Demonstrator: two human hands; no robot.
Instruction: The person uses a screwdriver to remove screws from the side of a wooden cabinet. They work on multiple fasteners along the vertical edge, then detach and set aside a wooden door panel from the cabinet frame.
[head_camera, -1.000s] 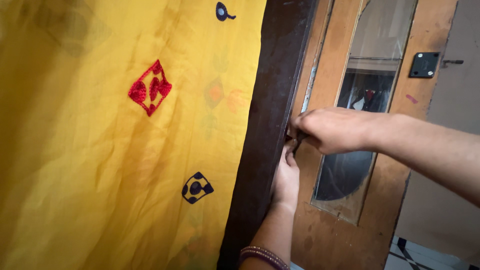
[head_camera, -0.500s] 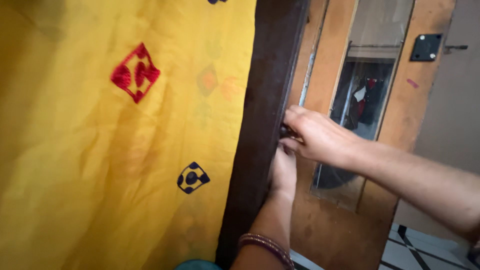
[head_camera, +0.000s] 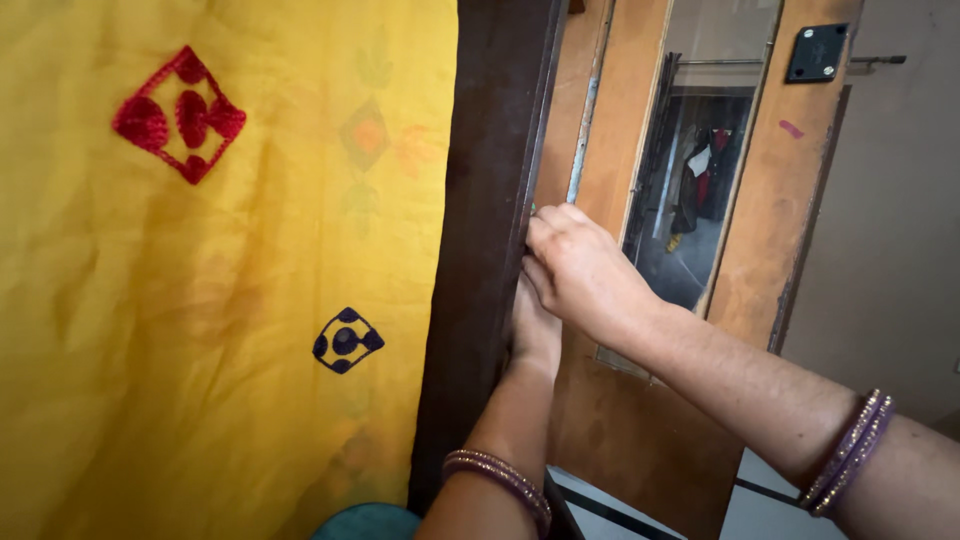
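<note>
My right hand reaches in from the right, its fingers pinched together against the edge of a dark brown wooden post. A small object sits in the pinch, almost wholly hidden, with a speck of green showing at the fingertips. Just below and behind it, my left hand rises from the bottom and presses on the same edge. Its fingers are covered by the right hand. Both wrists wear purple bangles.
A yellow cloth with red and dark blue embroidered diamonds hangs on the left. Right of the post stands an orange-brown wooden door with a tall mirror panel and a black plate. White tiled floor with dark lines shows below.
The view has shifted so everything slid left and up. My right hand moved slightly up the post edge, and the dark object seen in its fingers is now covered.
</note>
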